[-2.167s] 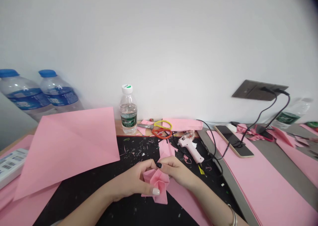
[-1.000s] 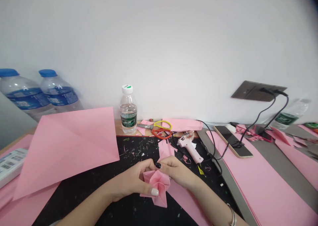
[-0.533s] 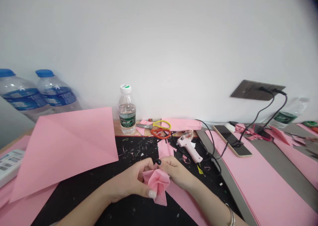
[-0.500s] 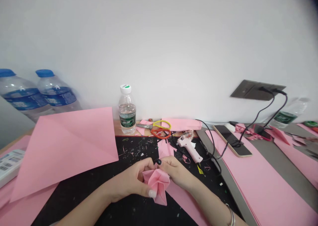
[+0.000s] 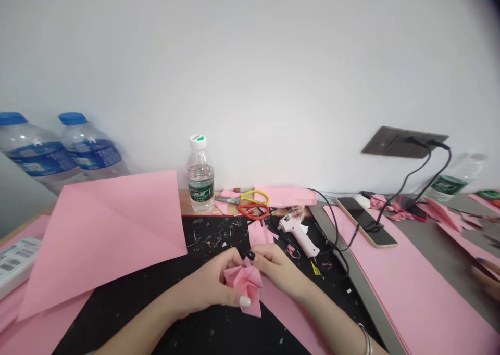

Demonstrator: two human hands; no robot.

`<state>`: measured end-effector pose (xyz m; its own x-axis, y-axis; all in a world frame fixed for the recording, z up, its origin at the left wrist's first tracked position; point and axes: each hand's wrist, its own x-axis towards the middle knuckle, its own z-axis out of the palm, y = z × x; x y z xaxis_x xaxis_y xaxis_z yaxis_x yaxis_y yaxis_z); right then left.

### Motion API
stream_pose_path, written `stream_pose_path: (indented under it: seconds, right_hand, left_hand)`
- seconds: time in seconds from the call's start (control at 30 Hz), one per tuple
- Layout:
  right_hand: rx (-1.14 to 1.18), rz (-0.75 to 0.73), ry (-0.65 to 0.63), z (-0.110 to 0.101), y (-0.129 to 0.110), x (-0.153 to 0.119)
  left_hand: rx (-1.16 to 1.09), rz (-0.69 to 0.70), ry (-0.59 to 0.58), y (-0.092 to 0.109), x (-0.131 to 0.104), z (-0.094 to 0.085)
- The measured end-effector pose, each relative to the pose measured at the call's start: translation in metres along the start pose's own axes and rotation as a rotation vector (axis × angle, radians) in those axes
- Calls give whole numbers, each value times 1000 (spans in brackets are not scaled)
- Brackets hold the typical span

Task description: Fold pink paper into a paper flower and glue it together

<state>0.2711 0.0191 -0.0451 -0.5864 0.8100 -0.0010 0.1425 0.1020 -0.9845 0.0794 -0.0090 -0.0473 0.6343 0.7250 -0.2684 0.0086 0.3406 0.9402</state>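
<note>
A small folded pink paper piece [image 5: 247, 284], shaped like a flower with several flaps, is held between both hands low in the middle of the view. My left hand [image 5: 219, 281] is closed around its left side, the thumb pressing on the front flap. On the far right edge of the paper, my right hand [image 5: 275, 269] pinches with thumb and fingers. Their other fingertips are hidden behind the folds. Beneath the hands lie a black mat [image 5: 211, 334] and a pink paper strip [image 5: 289, 313].
Beyond the hands are a pink glue gun [image 5: 300, 235], scissors [image 5: 253, 205] and a water bottle [image 5: 201, 180]. Large pink sheets [image 5: 113, 230] lie left. At right are a phone [image 5: 367, 222], black cables [image 5: 406, 175] and another person's hand [image 5: 488, 279].
My right thumb and the folded paper have shifted slightly, and the front flap looks pressed in more. Another person's hand has come into view at the right edge.
</note>
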Motion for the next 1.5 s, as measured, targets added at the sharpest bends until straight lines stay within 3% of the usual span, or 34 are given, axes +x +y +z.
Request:
stream_pose_path:
  seconds: [0.17, 0.37, 0.6, 0.87, 1.07, 1.2, 1.3, 1.5]
  right_hand:
    - [219, 149, -56, 6, 2, 0]
    - [238, 180, -47, 10, -5, 0]
    - [233, 143, 5, 10, 5, 1]
    - [5, -21, 118, 6, 3, 0]
    - [-254, -83, 130, 7, -3, -2]
    - [-282, -119, 199, 7, 1, -1]
    - [-230, -117, 222, 7, 3, -1]
    - [152, -1, 188, 6, 6, 1]
  left_hand:
    - [-39, 31, -43, -2, 0, 0]
    - [-94, 51, -52, 2, -2, 1]
    - [-40, 47, 12, -3, 2, 0]
    - [-101, 132, 49, -1, 7, 1]
    - [-122, 154, 145, -10, 12, -3]
    - [-162, 158, 197, -5, 10, -4]
    - [-173, 196, 229, 0, 8, -2]
    - [-224, 234, 206, 6, 6, 2]
